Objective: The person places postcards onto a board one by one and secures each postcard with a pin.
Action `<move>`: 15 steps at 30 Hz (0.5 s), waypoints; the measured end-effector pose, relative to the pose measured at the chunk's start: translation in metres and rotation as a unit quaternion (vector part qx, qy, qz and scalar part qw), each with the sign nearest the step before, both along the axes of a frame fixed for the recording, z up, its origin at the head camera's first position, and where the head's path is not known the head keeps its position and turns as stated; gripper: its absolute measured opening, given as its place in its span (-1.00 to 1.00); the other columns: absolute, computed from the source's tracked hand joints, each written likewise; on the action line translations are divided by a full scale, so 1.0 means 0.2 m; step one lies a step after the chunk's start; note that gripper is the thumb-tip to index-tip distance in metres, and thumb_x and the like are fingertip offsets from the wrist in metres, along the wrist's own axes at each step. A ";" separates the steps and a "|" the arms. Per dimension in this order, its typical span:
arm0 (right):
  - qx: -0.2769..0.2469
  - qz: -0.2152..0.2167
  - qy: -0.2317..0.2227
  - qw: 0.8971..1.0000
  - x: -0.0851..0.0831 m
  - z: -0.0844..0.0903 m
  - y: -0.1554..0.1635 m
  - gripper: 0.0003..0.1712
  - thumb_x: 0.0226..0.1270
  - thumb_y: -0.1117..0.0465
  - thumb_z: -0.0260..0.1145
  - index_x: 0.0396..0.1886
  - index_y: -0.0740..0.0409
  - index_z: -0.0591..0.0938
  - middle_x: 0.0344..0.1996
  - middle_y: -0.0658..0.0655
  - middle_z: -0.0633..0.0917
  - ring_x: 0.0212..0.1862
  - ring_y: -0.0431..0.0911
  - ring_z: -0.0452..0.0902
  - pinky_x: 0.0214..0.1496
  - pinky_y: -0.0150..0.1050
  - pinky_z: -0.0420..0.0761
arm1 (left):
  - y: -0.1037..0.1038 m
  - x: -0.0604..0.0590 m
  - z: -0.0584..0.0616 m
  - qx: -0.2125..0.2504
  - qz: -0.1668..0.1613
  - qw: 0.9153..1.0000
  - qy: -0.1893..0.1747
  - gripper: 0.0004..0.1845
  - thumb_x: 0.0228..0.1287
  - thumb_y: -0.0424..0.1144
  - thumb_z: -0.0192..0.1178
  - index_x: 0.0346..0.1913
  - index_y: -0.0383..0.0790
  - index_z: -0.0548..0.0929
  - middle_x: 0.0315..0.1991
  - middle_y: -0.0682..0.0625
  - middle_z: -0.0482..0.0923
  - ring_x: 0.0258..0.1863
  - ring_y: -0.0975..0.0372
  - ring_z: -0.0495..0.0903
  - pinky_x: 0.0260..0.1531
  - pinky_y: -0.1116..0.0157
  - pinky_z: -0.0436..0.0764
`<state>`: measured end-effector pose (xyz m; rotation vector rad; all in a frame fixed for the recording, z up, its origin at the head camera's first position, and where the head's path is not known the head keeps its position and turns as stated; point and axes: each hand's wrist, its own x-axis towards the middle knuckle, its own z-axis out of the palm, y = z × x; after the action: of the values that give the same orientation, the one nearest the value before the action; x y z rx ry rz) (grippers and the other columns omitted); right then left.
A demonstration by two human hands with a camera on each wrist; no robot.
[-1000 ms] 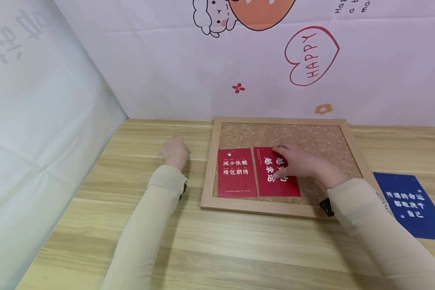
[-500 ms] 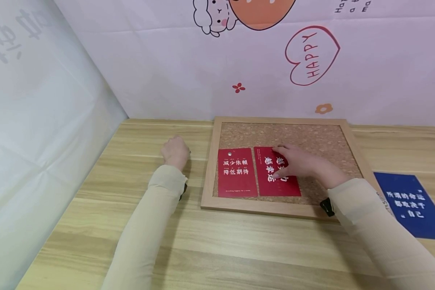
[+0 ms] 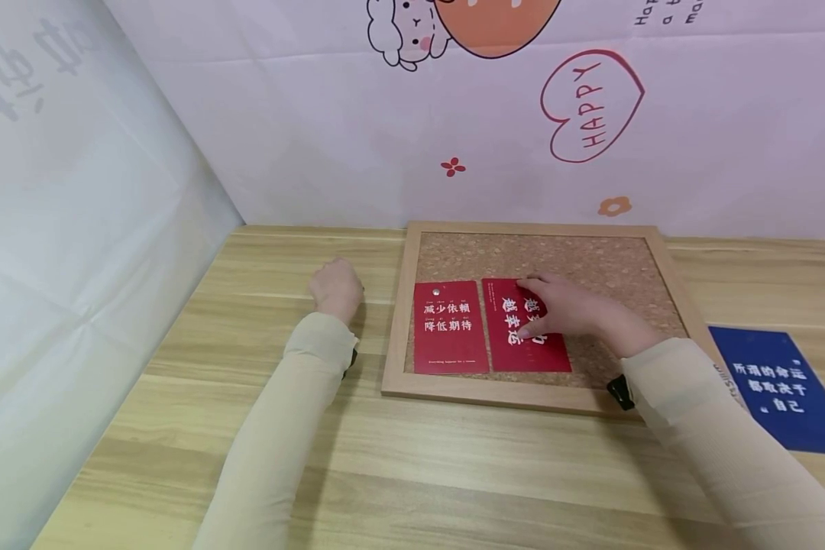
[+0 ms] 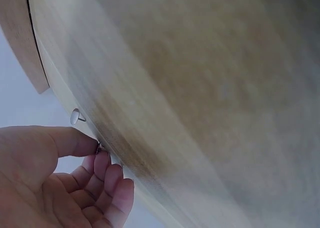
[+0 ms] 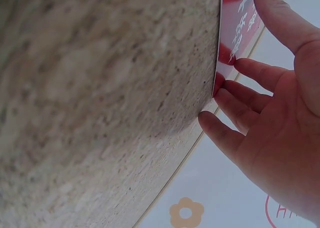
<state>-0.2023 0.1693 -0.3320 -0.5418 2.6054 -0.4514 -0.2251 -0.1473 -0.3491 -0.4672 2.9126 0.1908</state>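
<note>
Head view has the right hand [image 3: 567, 309] lying with straightish fingers flat on the second red card [image 3: 525, 328], pinning it to the cork board [image 3: 591, 263], just beside the first red card [image 3: 450, 327]. Off to its left on the worktop [image 3: 247, 321], the left hand [image 3: 334, 289] is curled. Only the left wrist view shows why: fingertips [image 4: 92, 145] pinching a small pushpin [image 4: 100, 147], another pushpin [image 4: 76, 117] lying close by. Looks like the pin could slip from such a tiny grip, or the card skew if the pressing hand eases up.
</note>
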 end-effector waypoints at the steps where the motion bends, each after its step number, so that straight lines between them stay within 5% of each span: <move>1: 0.000 0.000 0.000 1.000 0.00 0.00 0.00 0.04 0.13 -0.07 0.41 0.44 0.32 0.15 0.44 0.47 0.04 0.42 0.42 -0.06 0.34 0.35 0.16 | 0.00 0.00 0.00 0.000 -0.002 1.000 0.000 -0.67 0.33 -0.15 0.12 0.00 -0.33 0.59 -0.08 -0.14 0.67 -0.27 0.18 0.57 -0.45 0.31 0.52; 5: 0.001 0.001 0.003 1.000 0.00 0.00 0.00 0.04 0.13 -0.08 0.41 0.44 0.32 0.15 0.44 0.47 0.04 0.42 0.42 -0.06 0.34 0.35 0.16 | 0.00 0.01 0.01 0.000 -0.007 1.000 0.004 -0.72 0.32 -0.20 0.12 -0.05 -0.34 0.61 -0.09 -0.14 0.67 -0.30 0.19 0.54 -0.46 0.31 0.53; 15: 0.004 0.002 0.007 1.000 0.00 0.00 0.00 0.03 0.13 -0.06 0.42 0.44 0.33 0.17 0.43 0.46 0.08 0.42 0.41 -0.04 0.34 0.35 0.15 | 0.01 0.01 0.01 0.011 -0.018 0.999 0.032 -0.67 0.39 -0.32 -0.03 0.11 -0.43 0.49 0.04 -0.26 0.49 0.00 0.02 0.55 -0.08 0.12 0.62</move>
<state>-0.2018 0.1685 -0.3311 -0.5492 2.6185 -0.4379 -0.2223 -0.1463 -0.3476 -0.4125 2.9764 0.2375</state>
